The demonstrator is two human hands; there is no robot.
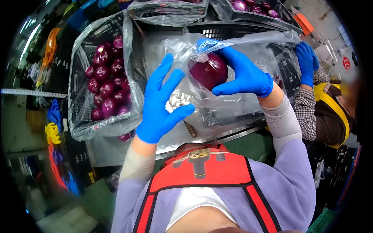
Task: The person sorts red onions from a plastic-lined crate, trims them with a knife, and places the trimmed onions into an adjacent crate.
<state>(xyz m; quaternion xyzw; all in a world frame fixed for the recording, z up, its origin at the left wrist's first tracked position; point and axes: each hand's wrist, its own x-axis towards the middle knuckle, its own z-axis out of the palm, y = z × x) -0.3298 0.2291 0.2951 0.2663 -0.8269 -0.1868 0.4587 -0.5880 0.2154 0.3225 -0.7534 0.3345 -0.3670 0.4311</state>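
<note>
My right hand (243,72), in a blue glove, grips a big peeled red onion (210,73) from its right side. Clear plastic film (182,46) lies around and behind the onion. To the left is my left hand (161,99), also gloved in blue, with its fingers spread and nothing in them. Between the hands a crumpled whitish thing (180,99) rests on the metal table (116,149); I cannot tell its kind. A small brown handle-like piece (190,129) lies near the table's front edge, its other end hidden.
A black crate (77,120) lined with plastic holds several peeled red onions (107,89) at left. More lined crates (167,13) stand along the back. At right, a co-worker's blue-gloved hands (306,62) are beside a dark crate (289,75).
</note>
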